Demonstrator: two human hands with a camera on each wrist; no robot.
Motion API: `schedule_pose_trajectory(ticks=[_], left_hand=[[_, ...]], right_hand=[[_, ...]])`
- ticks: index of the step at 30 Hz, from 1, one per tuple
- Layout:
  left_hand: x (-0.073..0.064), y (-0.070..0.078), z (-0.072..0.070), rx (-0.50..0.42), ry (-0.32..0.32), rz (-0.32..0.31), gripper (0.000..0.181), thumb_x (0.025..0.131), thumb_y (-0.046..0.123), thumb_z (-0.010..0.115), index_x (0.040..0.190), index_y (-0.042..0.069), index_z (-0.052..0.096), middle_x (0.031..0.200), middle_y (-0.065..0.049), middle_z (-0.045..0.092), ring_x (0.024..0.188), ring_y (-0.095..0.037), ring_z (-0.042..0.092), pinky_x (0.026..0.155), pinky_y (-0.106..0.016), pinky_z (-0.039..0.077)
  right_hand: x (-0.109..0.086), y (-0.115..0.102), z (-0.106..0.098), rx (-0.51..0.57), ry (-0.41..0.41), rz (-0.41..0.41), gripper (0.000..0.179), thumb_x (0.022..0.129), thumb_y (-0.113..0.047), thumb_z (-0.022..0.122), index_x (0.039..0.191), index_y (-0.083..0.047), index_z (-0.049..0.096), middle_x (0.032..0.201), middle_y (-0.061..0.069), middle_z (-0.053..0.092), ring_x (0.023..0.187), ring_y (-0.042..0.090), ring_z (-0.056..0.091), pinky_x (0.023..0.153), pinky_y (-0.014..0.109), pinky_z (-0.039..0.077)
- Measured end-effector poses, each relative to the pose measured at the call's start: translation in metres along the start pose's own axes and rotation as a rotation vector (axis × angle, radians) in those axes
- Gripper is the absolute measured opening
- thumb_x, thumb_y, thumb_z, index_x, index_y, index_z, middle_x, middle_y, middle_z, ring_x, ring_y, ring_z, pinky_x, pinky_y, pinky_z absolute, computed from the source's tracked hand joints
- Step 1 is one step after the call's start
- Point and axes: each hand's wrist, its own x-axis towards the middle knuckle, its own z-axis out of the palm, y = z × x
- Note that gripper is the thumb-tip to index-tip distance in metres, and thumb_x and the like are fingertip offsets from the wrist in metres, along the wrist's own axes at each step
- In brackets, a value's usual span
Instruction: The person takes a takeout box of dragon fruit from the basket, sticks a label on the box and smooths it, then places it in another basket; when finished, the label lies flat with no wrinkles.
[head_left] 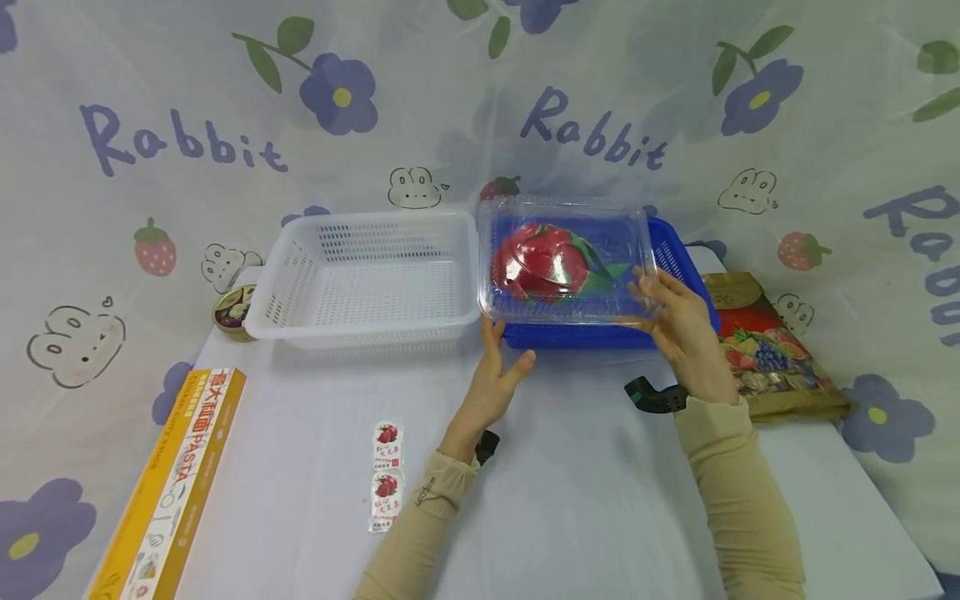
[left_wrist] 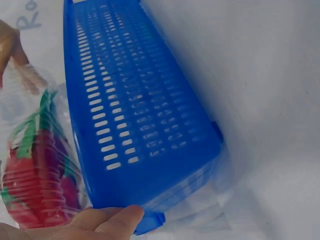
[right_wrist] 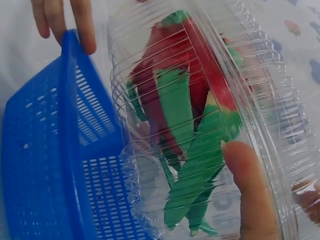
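My right hand [head_left: 688, 333] grips the right end of a clear plastic box [head_left: 637, 242], its thumb on the ribbed wall in the right wrist view. Inside the box is a red dragon fruit [head_left: 542, 262] with green scales. The box is above the blue basket [head_left: 678, 258], hiding much of it. My left hand [head_left: 491, 383] is at that basket's front left corner, with fingers extended and the thumb apart from them in the head view. Close up in the left wrist view, its fingertips [left_wrist: 131, 216] touch the blue corner.
A white basket [head_left: 262, 321] stands left of the blue one, with a round tin [head_left: 234, 312] beside it. Dragon fruit stickers [head_left: 387, 475] lie at front centre. A pasta box [head_left: 172, 483] lies at left, a fruit-printed bag [head_left: 772, 350] at right.
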Motion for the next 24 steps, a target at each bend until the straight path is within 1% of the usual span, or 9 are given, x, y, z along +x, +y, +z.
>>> schedule_pose_trajectory(ticks=[2,5,8,10,12,14,17,19,24], left_hand=[[-0.002,0.001,-0.003,-0.014,-0.009,0.015,0.101,0.093,0.059,0.050,0.152,0.024,-0.024,0.164,-0.014,0.006,0.150,-0.036,0.009,0.119,-0.058,0.015],[-0.007,0.003,-0.010,-0.047,-0.022,0.056,0.095,0.096,0.050,0.052,0.153,0.026,-0.019,0.164,-0.011,0.000,0.151,-0.030,0.005,0.121,-0.054,0.011],[-0.013,0.007,-0.019,-0.075,-0.043,0.092,0.092,0.097,0.044,0.052,0.154,0.024,-0.017,0.164,-0.008,-0.006,0.152,-0.029,0.000,0.121,-0.052,0.007],[-0.018,0.010,-0.024,-0.104,-0.060,0.112,0.092,0.097,0.047,0.051,0.154,0.021,-0.016,0.164,-0.011,-0.007,0.151,-0.031,-0.001,0.121,-0.054,0.006],[-0.022,0.013,-0.029,-0.160,-0.075,0.137,0.095,0.095,0.055,0.050,0.154,0.021,-0.017,0.164,-0.012,-0.008,0.151,-0.033,-0.002,0.120,-0.057,0.007],[-0.025,0.015,-0.034,-0.205,-0.071,0.152,0.095,0.093,0.061,0.046,0.154,0.023,-0.017,0.164,-0.011,-0.010,0.151,-0.034,-0.003,0.119,-0.060,0.009],[-0.031,0.020,-0.041,-0.258,-0.027,0.179,0.096,0.090,0.067,0.045,0.155,0.028,-0.014,0.163,-0.005,-0.012,0.151,-0.034,-0.003,0.115,-0.067,0.012],[-0.035,0.024,-0.046,-0.267,0.018,0.199,0.094,0.090,0.067,0.045,0.156,0.028,-0.010,0.164,-0.003,-0.011,0.151,-0.034,-0.002,0.113,-0.069,0.012],[-0.048,0.035,-0.055,-0.311,0.141,0.260,0.094,0.090,0.062,0.051,0.157,0.023,-0.002,0.164,-0.002,-0.002,0.151,-0.029,0.001,0.116,-0.067,0.006]], right_hand=[[-0.002,0.003,-0.001,-0.013,-0.005,-0.005,0.079,0.093,-0.013,0.064,0.155,-0.009,0.015,0.130,-0.003,0.049,0.117,0.013,0.045,0.069,0.037,0.060],[-0.005,0.008,-0.003,-0.010,-0.008,-0.005,0.079,0.093,-0.013,0.063,0.155,-0.009,0.015,0.128,-0.004,0.051,0.119,0.013,0.044,0.069,0.037,0.060],[-0.011,0.013,-0.005,-0.002,-0.017,-0.007,0.079,0.094,-0.012,0.061,0.156,-0.008,0.012,0.128,-0.005,0.051,0.121,0.013,0.045,0.069,0.037,0.060],[-0.016,0.017,-0.004,-0.011,-0.026,-0.016,0.078,0.094,-0.011,0.061,0.155,-0.007,0.012,0.128,-0.005,0.049,0.120,0.012,0.046,0.069,0.037,0.060],[-0.021,0.021,-0.002,-0.017,-0.052,-0.030,0.075,0.095,-0.010,0.059,0.154,-0.006,0.013,0.128,-0.005,0.047,0.118,0.011,0.050,0.070,0.037,0.061],[-0.026,0.026,0.001,-0.019,-0.075,-0.050,0.066,0.096,-0.008,0.057,0.150,-0.006,0.020,0.126,-0.005,0.048,0.114,0.008,0.055,0.069,0.037,0.061],[-0.033,0.034,0.007,-0.019,-0.109,-0.084,0.049,0.097,-0.006,0.055,0.140,-0.008,0.031,0.124,-0.006,0.054,0.110,0.006,0.062,0.069,0.037,0.060],[-0.038,0.038,0.012,-0.035,-0.128,-0.102,0.047,0.097,-0.006,0.053,0.139,-0.007,0.032,0.125,-0.005,0.055,0.112,0.006,0.061,0.069,0.038,0.060],[-0.054,0.050,0.025,-0.071,-0.127,-0.098,0.061,0.099,-0.008,0.051,0.150,-0.004,0.019,0.131,-0.005,0.052,0.120,0.006,0.056,0.070,0.038,0.060]])
